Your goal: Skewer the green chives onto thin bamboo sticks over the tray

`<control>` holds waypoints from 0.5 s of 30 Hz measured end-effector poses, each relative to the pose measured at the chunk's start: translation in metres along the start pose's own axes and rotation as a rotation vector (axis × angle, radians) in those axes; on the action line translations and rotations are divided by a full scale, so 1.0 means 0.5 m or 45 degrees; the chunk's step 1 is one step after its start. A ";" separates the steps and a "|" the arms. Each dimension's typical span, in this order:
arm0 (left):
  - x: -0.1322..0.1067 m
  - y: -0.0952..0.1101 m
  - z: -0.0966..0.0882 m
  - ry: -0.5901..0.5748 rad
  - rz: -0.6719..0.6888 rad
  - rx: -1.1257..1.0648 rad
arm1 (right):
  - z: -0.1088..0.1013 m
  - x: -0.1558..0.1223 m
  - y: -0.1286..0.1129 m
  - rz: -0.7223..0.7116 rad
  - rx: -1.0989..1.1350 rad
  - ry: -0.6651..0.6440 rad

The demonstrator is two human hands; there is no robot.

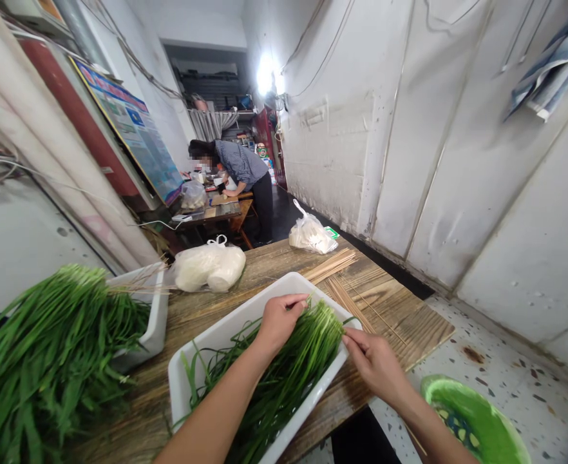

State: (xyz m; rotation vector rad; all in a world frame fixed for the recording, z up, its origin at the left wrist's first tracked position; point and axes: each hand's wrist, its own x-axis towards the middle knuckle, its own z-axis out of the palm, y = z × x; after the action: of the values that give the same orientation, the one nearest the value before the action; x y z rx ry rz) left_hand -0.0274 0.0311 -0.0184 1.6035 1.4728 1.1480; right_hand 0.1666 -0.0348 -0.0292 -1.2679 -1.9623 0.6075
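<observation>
A white plastic tub [180, 380] on the wooden table holds a heap of long green garlic chives [308, 348], their pale cut ends gathered toward the far right corner. Over these ends my left hand [281, 319] is closed, thumb and forefinger pinching a chive end. My right hand [373, 361] is at the tub's right rim with its fingers pinched together beside the cut ends. A thin bamboo skewer [415, 441] shows below the right forearm, in line with that pinch; its front part is hidden by the hand.
Bamboo skewers [346, 299] lie beyond the tub on the wooden table [404, 309]. More chives [47, 361] overflow a second white tub [156, 322] at left. Two knotted plastic bags [209, 265] [310, 235] stand behind. A green basin [496, 419] is on the floor; a person [245, 167] bends over a far table.
</observation>
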 end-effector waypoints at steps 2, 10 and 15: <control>-0.001 0.000 -0.001 0.001 0.001 -0.009 | 0.000 0.000 0.000 0.004 0.002 -0.002; -0.004 0.003 0.000 -0.002 -0.054 -0.063 | 0.001 -0.002 0.000 0.018 0.021 0.008; -0.011 0.007 0.005 -0.073 -0.018 -0.051 | 0.005 0.003 -0.004 0.020 0.039 0.025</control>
State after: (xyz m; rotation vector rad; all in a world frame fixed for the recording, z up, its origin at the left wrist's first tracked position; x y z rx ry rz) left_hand -0.0236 0.0255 -0.0172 1.5831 1.4141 1.1078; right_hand 0.1630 -0.0344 -0.0292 -1.2670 -1.9216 0.6289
